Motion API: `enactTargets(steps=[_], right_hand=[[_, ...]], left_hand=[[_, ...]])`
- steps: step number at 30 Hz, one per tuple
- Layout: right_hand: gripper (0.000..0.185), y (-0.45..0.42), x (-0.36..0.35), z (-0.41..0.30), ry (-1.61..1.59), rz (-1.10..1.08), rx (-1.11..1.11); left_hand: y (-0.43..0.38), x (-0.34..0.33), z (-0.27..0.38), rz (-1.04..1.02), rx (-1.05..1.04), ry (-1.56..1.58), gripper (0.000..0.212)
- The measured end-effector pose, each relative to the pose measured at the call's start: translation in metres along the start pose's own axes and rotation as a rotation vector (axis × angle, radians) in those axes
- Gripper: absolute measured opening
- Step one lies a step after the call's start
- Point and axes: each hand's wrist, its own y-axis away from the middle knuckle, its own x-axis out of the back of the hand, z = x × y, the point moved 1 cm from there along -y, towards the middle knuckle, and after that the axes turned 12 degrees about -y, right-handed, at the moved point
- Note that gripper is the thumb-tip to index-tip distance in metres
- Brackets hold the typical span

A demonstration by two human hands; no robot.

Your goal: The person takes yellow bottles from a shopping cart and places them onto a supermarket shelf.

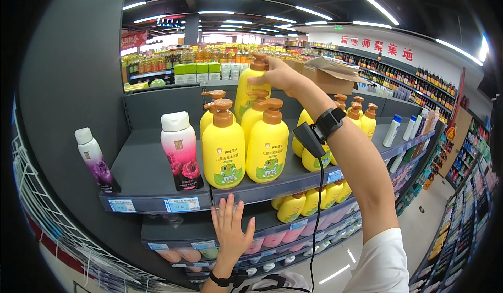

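My right hand (275, 75) grips a yellow pump bottle (253, 86) by its upper part, below the brown pump, behind other bottles on the top shelf. In front of it stand two yellow pump bottles (224, 155) (267, 151) side by side, with more yellow bottles partly hidden behind them. My left hand (232, 226) has its fingers spread and its fingertips at the front edge of the top shelf (251, 191); it holds nothing. Left of the yellow bottles are a white and pink bottle (180, 151) and a white and purple bottle (96, 161). The held bottle's base is hidden.
More yellow pump bottles (353, 116) stand farther right, below an open cardboard box (330, 77). Lower shelves (180, 238) hold yellow and pink bottles. A black cable (320, 214) hangs from the device on my right forearm. A white wire rack (59, 214) curves along the left.
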Motion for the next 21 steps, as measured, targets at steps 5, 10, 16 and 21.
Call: enactTargets(steps=[5,10,16,21], right_hand=[[0.058,0.003,0.003,0.017,0.026,-0.014,-0.139],[0.054,0.004,-0.002,0.03,-0.129,-0.003,-0.176],[0.052,0.004,-0.003,0.039,-0.179,-0.122,-0.169],[0.054,0.005,0.0,0.05,-0.199,-0.238,-0.17]], left_hand=[[-0.001,-0.003,0.005,-0.017,0.0,-0.111,0.055],[-0.003,0.003,0.007,-0.022,0.021,-0.043,0.052],[-0.003,0.001,0.005,-0.011,0.041,-0.033,0.051],[-0.002,0.0,0.006,-0.022,0.038,-0.024,0.05]])
